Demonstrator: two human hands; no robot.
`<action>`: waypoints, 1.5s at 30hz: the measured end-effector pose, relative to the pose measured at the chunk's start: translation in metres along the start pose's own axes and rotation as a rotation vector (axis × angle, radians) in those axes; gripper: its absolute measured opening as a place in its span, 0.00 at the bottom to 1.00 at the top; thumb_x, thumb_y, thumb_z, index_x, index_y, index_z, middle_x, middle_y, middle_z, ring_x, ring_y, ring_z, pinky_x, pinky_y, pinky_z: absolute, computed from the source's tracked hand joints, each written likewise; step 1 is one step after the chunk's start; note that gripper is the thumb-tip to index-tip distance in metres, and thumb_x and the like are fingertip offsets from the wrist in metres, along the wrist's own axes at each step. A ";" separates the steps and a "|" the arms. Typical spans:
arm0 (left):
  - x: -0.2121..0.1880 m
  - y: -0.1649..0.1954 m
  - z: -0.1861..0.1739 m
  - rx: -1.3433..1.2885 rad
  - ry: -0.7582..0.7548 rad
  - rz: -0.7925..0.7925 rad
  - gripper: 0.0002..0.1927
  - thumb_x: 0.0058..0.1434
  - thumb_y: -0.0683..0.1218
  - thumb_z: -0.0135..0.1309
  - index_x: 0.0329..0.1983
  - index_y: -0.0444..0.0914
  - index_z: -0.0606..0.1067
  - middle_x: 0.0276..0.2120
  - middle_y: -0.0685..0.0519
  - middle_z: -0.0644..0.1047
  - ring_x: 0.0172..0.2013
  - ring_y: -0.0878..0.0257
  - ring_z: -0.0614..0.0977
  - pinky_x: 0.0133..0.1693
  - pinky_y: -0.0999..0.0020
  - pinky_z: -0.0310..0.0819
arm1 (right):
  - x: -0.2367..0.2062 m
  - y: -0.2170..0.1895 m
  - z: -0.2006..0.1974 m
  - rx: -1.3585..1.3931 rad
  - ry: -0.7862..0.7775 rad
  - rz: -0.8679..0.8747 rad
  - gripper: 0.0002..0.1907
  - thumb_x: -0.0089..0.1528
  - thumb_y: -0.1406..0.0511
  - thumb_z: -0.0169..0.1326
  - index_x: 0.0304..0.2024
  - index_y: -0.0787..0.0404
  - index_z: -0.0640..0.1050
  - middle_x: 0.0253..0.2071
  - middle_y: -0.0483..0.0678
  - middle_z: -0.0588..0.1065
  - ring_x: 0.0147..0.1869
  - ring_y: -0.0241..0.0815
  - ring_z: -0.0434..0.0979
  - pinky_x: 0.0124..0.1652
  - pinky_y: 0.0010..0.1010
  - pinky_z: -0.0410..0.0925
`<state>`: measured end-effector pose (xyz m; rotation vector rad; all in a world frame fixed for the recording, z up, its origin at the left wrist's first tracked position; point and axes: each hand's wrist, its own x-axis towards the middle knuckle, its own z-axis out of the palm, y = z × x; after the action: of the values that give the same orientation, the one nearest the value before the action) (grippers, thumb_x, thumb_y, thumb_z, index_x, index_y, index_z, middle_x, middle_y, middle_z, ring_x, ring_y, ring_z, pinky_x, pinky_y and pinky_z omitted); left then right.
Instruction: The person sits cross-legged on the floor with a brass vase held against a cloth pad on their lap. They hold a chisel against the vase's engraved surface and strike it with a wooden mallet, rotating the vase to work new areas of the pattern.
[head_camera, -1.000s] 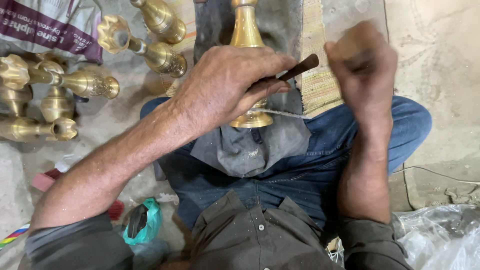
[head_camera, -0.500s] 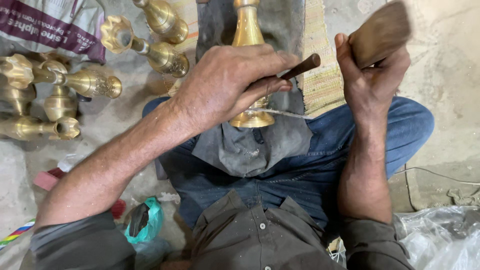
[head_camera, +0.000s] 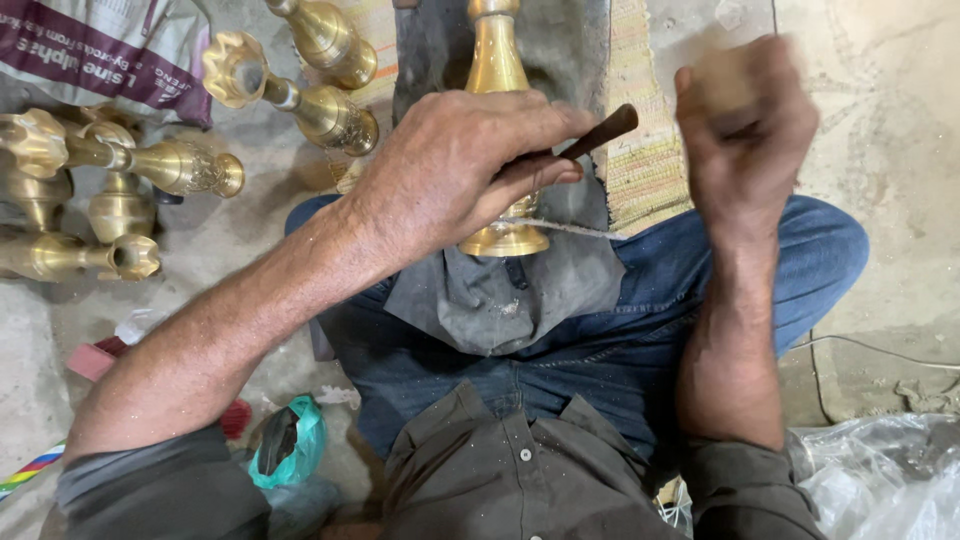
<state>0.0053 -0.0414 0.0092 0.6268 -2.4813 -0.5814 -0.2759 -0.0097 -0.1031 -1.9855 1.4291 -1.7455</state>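
Observation:
A brass vase (head_camera: 497, 62) lies lengthwise on a dark grey cloth (head_camera: 500, 295) across my lap, with its round foot (head_camera: 505, 240) towards me. My left hand (head_camera: 455, 165) rests on the vase and grips a thin dark punch (head_camera: 603, 128), whose blunt end sticks out to the right. My right hand (head_camera: 748, 125) is a clenched fist to the right of the punch, blurred by motion. It is closed around a brown wooden striker that shows only as a smear at the top of the fist.
Several brass vases (head_camera: 180, 165) lie on the concrete floor at the left, below a printed sack (head_camera: 90, 45). A woven mat (head_camera: 645, 150) lies under the cloth. A teal bag (head_camera: 295, 445) sits by my left elbow and clear plastic (head_camera: 880, 480) at the lower right.
My right hand lifted the wooden striker half a second ago and has swung back down towards the punch. The left hand, the punch and the vase have stayed put.

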 end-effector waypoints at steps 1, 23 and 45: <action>-0.001 0.000 0.001 -0.021 0.005 0.000 0.17 0.71 0.48 0.62 0.59 0.39 0.75 0.40 0.49 0.80 0.39 0.53 0.84 0.38 0.56 0.77 | 0.001 -0.001 -0.002 0.047 -0.054 0.153 0.21 0.70 0.72 0.66 0.56 0.70 0.68 0.48 0.51 0.74 0.51 0.38 0.78 0.49 0.29 0.75; -0.008 -0.006 0.008 0.019 0.044 0.034 0.18 0.73 0.49 0.62 0.62 0.39 0.75 0.38 0.52 0.79 0.34 0.61 0.83 0.36 0.64 0.79 | -0.001 -0.040 -0.024 -0.069 -0.223 0.158 0.09 0.72 0.77 0.61 0.46 0.70 0.72 0.39 0.51 0.77 0.43 0.37 0.81 0.45 0.25 0.74; -0.014 -0.007 0.010 -0.036 0.058 0.010 0.17 0.73 0.49 0.62 0.60 0.40 0.76 0.42 0.53 0.82 0.37 0.63 0.86 0.38 0.66 0.82 | 0.025 -0.077 -0.037 -0.494 -0.380 0.018 0.10 0.66 0.75 0.67 0.40 0.72 0.76 0.32 0.57 0.77 0.36 0.48 0.81 0.35 0.36 0.71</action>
<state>0.0125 -0.0368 -0.0074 0.6088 -2.4137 -0.5941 -0.2670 0.0313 -0.0243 -2.3529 1.8407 -0.9823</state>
